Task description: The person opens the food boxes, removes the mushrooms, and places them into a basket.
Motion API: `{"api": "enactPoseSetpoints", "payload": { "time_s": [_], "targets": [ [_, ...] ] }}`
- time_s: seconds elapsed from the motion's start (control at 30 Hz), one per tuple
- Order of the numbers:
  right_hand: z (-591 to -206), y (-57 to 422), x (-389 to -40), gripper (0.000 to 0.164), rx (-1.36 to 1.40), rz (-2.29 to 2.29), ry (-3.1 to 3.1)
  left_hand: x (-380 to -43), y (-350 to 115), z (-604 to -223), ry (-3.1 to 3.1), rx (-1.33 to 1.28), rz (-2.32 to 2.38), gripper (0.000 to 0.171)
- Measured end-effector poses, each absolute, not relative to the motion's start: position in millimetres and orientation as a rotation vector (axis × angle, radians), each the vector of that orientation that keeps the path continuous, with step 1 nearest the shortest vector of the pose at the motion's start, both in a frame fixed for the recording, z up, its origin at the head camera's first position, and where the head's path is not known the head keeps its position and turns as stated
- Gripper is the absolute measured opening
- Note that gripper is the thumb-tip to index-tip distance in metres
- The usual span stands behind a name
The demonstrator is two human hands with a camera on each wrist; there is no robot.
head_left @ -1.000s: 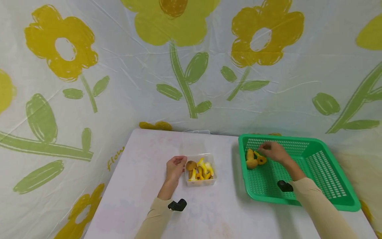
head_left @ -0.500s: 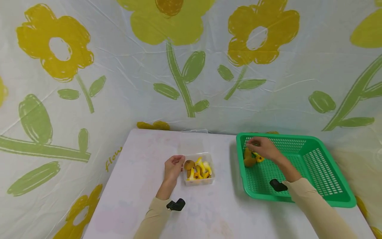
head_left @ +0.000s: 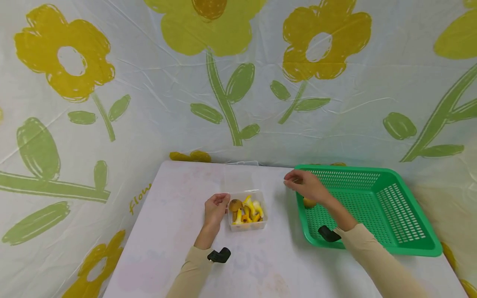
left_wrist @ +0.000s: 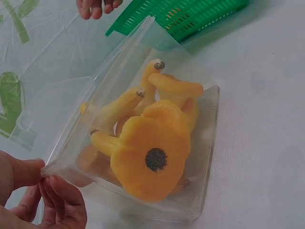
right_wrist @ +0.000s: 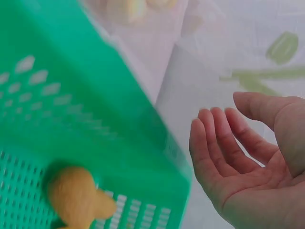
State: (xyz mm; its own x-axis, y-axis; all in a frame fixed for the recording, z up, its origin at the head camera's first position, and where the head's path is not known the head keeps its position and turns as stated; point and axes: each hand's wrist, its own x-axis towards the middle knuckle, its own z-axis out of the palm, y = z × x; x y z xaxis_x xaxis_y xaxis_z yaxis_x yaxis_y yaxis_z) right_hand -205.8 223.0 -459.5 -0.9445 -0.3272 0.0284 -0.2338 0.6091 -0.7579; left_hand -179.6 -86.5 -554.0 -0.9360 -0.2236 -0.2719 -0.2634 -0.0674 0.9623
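Observation:
My left hand (head_left: 216,209) pinches the left rim of a clear plastic box (left_wrist: 209,162) between thumb and fingers. Inside the box lie several yellow mushrooms (head_left: 256,207) and a round brown-capped mushroom (head_left: 235,205); its cap with a dark central spot fills the middle of the left wrist view. My right hand (head_left: 307,186) is in the air over the left rim of a green basket (head_left: 372,169). Its fingers are relaxed and slightly bent, with nothing between them in the right wrist view. Below it in the basket lies a brown mushroom (right_wrist: 71,195), partly hidden by the hand in the head view.
The box's transparent lid (head_left: 242,176) is folded back toward the wall on the white patterned table (head_left: 179,186). A flower-printed sheet (head_left: 149,103) hangs behind and at the left of the table. The basket's raised walls stand at the right.
My right hand has moved left from over the mushrooms inside the basket to beyond its left rim. The left hand has stayed at the box. The head view has shifted slightly.

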Motion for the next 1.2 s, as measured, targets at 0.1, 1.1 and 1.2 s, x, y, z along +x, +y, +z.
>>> {"api": "enactPoseSetpoints", "payload": {
  "time_s": [0.1,1.1,1.2],
  "targets": [
    [-461.9,208.9,-205.3,0.021,-0.467,-1.276,2.696,-178.2,-85.9,-553.0,2.117,-0.562,2.203,0.027],
    [-495.6,111.8,-192.4,0.017,-0.646,-1.136,2.654,-175.2,-83.9,-554.2,2.122,-0.576,2.204,0.027],
    [-499.4,104.0,-188.4,0.018,-0.657,-1.06,2.702,-175.5,-83.9,-555.0,2.117,-0.58,2.203,0.025]
  ]
}}
